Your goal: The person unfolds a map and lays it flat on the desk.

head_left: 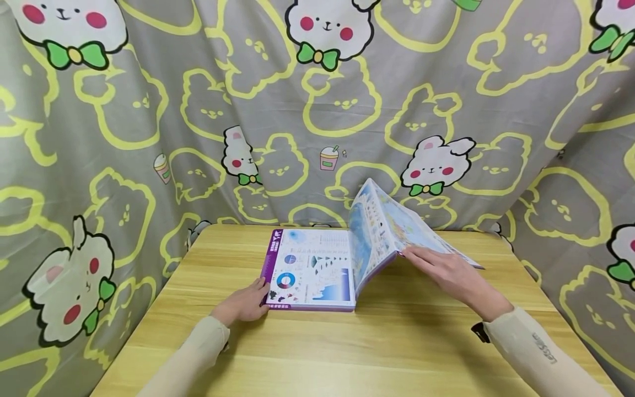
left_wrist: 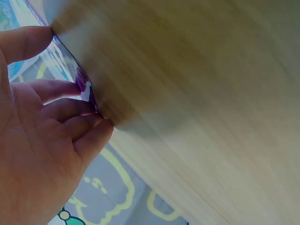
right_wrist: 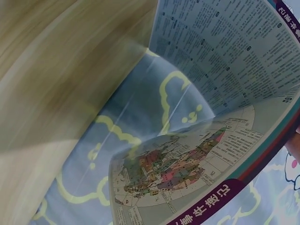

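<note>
A large open foldout map book (head_left: 312, 270) with purple borders lies on a wooden table. Its left page, with charts and diagrams, is flat; the right part rises into a tented fold showing a blue map (head_left: 364, 231). My left hand (head_left: 248, 302) rests at the book's lower left edge, its thumb and fingertips touching that edge in the left wrist view. With my right hand (head_left: 448, 274) I pinch the lower edge of the raised pages. The right wrist view shows their underside, with dense text and a coloured map (right_wrist: 168, 164); most of that hand is hidden there.
The wooden table (head_left: 297, 353) extends around the book on all sides. A grey curtain (head_left: 342, 110) with rabbit patterns hangs behind the table's back edge and along both sides.
</note>
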Available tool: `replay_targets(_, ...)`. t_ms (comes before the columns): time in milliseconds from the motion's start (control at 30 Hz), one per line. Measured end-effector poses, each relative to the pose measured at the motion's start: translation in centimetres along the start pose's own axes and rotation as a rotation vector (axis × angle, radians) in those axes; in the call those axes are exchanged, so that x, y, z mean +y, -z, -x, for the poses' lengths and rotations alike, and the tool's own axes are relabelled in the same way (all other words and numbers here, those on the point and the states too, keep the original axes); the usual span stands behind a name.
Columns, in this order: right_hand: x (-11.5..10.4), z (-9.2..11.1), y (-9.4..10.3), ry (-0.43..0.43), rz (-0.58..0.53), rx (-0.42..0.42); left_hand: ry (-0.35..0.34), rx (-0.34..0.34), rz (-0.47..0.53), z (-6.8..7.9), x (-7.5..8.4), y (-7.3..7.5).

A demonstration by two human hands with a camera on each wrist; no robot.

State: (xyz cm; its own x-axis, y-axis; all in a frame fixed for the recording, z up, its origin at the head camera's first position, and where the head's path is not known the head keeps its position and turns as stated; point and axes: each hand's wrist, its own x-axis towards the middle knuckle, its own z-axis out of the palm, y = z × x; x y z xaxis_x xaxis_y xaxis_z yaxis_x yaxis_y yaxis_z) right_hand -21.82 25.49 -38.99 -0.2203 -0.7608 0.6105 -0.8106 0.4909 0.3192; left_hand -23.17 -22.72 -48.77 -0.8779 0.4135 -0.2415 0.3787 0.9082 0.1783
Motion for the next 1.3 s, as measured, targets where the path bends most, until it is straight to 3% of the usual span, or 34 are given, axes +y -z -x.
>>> replay_targets(333, -0.1, 0.5, 0.3, -0.021, -0.009, -0.01, 0.028, 0.023, 0.005, 0.2, -0.9, -0.1)
replay_targets(800, -0.5, 1.7, 0.3, -0.059, -0.002, -0.031, 0.086, -0.011, 0.009, 0.3, -1.6, -0.1)
replay_targets(1300, -0.9, 3.0, -0.4, -0.104, 0.02, -0.037, 0.113, 0.008, 0.048, 0.5, -2.5, 0.4)
